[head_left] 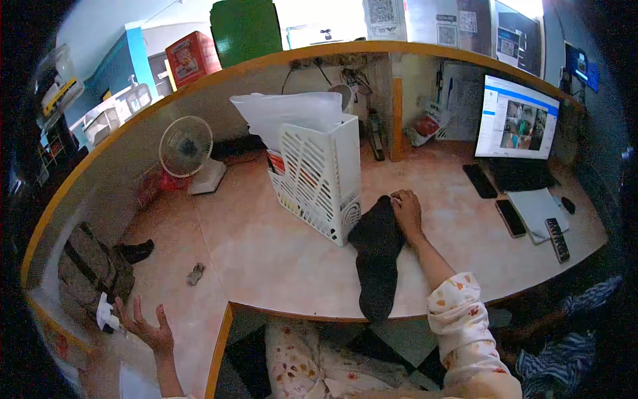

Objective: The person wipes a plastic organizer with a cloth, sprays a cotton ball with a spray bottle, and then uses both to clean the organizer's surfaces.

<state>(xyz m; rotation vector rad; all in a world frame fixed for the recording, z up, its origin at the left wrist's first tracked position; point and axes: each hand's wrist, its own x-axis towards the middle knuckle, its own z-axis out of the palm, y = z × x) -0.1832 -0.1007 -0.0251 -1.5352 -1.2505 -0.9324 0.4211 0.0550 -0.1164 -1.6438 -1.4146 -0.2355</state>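
Observation:
A black sock [379,259] lies stretched over the desk's front part, its lower end reaching the edge. My right hand [408,213] is at its top end, with the fingers curled on the fabric. Just behind the sock stands a white plastic file holder [345,173] with plastic sleeves and papers in it. At the lower left my left hand [151,327] is raised with its fingers spread and nothing in it. Close to those fingers is a white pump top [106,312], its lower part partly hidden. A grey bag [96,266] sits beyond it.
A small fan [187,147] stands at the left back. On the right are a laptop [518,123], two dark phones [510,219], papers [537,211] and a remote [557,239]. A small grey object [195,274] lies left. Another person's striped clothing [565,352] shows lower right.

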